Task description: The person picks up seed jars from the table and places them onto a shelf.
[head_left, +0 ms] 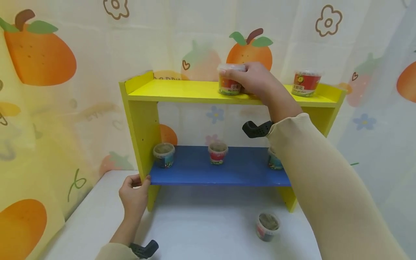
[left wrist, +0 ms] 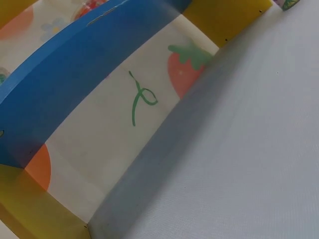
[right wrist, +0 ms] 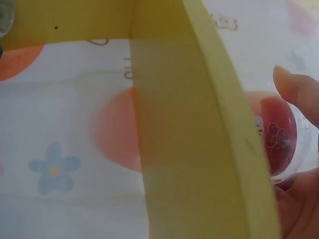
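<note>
My right hand (head_left: 258,81) holds a small lidded plastic cup (head_left: 229,86) with a red and green printed label, fingers and thumb around its upper part, at the yellow top board (head_left: 182,89) of a small shelf. In the right wrist view the thumb and palm flank the same cup (right wrist: 279,139), partly hidden behind the yellow board. My left hand (head_left: 134,193) grips the shelf's yellow left side panel (head_left: 142,133) near the blue middle board (head_left: 195,175), thumb at the board's front corner. The left hand is outside the left wrist view.
Another red-labelled cup (head_left: 306,85) stands at the top board's right. On the blue board are a blue-labelled cup (head_left: 164,159), a red-labelled cup (head_left: 217,155) and a third cup (head_left: 274,162) partly behind the right sleeve. One more cup (head_left: 266,233) is on the white table (head_left: 201,224).
</note>
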Motion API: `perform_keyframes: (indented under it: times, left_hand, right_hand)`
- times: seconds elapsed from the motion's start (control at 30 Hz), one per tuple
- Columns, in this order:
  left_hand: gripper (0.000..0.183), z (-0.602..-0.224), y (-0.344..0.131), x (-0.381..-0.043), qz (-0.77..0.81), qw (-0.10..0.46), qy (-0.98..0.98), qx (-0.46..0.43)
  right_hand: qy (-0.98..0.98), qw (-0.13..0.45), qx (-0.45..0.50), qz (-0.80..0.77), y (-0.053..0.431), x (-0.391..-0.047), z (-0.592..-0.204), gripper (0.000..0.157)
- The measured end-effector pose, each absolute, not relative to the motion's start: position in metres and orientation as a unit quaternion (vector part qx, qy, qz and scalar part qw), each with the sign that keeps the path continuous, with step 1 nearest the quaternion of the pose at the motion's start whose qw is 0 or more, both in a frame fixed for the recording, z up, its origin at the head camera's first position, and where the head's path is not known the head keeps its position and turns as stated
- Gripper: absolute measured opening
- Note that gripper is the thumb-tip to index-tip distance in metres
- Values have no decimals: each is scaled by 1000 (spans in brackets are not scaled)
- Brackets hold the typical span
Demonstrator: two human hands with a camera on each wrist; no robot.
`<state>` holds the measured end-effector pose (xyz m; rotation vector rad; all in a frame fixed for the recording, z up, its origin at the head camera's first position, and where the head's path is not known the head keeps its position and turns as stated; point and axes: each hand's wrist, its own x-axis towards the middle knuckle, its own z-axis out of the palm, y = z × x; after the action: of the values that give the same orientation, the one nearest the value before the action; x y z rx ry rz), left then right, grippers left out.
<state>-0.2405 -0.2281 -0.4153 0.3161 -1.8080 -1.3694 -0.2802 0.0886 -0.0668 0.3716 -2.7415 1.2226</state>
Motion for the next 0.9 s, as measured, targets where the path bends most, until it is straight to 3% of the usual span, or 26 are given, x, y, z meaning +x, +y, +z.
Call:
perform_keyframes:
  times: [0.57, 0.9]
  left_hand:
    - [25, -412, -229, -238, -528, 425, -727, 109]
    - [23, -413, -233, -239, -531, 417, -730, 103]
  right_hand:
    - [-901, 62, 87, 421, 75, -301, -66, 65]
    - [-896, 52, 87, 431, 73, -302, -67, 76]
